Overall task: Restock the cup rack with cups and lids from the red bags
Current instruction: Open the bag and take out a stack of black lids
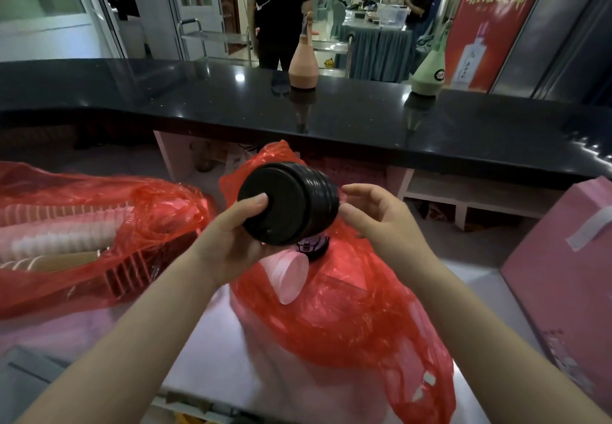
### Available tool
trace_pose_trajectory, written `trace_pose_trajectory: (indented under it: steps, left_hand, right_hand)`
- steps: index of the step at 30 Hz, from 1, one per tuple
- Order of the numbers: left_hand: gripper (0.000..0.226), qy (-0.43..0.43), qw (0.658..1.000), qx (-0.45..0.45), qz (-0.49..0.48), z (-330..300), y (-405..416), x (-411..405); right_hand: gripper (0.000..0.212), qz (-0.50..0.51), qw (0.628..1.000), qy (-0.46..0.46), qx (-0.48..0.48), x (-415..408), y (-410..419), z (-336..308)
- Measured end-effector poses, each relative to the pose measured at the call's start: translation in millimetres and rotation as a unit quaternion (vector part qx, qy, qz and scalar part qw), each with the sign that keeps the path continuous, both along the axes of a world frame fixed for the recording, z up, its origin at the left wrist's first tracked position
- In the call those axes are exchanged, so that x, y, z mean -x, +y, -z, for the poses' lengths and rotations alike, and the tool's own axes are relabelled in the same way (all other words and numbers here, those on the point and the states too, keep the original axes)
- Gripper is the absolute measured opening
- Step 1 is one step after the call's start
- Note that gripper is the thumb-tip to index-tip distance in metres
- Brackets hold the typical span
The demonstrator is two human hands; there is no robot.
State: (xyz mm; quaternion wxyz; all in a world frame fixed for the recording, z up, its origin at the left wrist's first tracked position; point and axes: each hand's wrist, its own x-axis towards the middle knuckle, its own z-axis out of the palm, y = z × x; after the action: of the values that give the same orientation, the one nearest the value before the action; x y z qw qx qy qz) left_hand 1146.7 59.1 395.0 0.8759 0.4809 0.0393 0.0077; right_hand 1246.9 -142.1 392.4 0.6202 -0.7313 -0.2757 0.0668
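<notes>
My left hand [228, 238] grips a stack of black lids [291, 203] from below, thumb across its flat near face, and holds it sideways above the middle red bag [344, 304]. My right hand [374, 215] hovers with spread fingers at the stack's far end, its fingertips close to the ribbed rims. Under the stack, a pink cup stack [288, 274] and one more black lid [313, 246] poke out of that bag. The left red bag [66, 241] lies over rows of pink, white and brown cups in a pink ribbed rack [129, 274].
A black glossy counter [364, 119] runs across behind the work surface, with a pink bottle [303, 66] and a green bottle [429, 75] on it. A pink box [569, 258] stands at the right. A person in black stands beyond the counter.
</notes>
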Motion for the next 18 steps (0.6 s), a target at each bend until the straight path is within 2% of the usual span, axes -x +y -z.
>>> trace_pose_trajectory:
  steps: [2, 5, 7, 9, 11, 14, 16, 18]
  left_hand:
    - [0.070, -0.028, 0.999, -0.035, -0.026, -1, 12, 5]
    - [0.046, -0.088, 0.989, -0.095, -0.075, -5, 32, 12]
    - [0.050, -0.118, 0.981, -0.123, -0.092, -9, 40, 13]
    - [0.067, -0.115, 0.980, -0.139, -0.083, -7, 39, 6]
    - [0.076, -0.077, 0.990, -0.109, -0.050, 4, 35, -4]
    - [0.088, -0.017, 0.999, -0.001, -0.043, 19, 40, -17]
    - [0.091, 0.001, 0.998, -0.001, -0.061, 26, 50, -22]
    - [0.078, 0.012, 0.997, -0.031, -0.071, 35, 58, -27]
  right_hand:
    - [0.024, 0.028, 0.995, -0.088, 0.039, -5, -1, 4]
    - [0.026, 0.029, 0.954, -0.222, 0.199, -16, 0, 14]
    - [0.026, -0.016, 0.898, -0.291, 0.329, -26, 4, 23]
    - [0.025, -0.068, 0.852, -0.324, 0.406, -35, 12, 33]
    - [0.025, -0.090, 0.849, -0.322, 0.408, -40, 21, 40]
    - [0.024, -0.073, 0.847, -0.356, 0.389, -49, 33, 52]
    - [0.022, -0.063, 0.806, -0.410, 0.421, -58, 35, 60]
    - [0.025, -0.074, 0.761, -0.441, 0.471, -67, 35, 69]
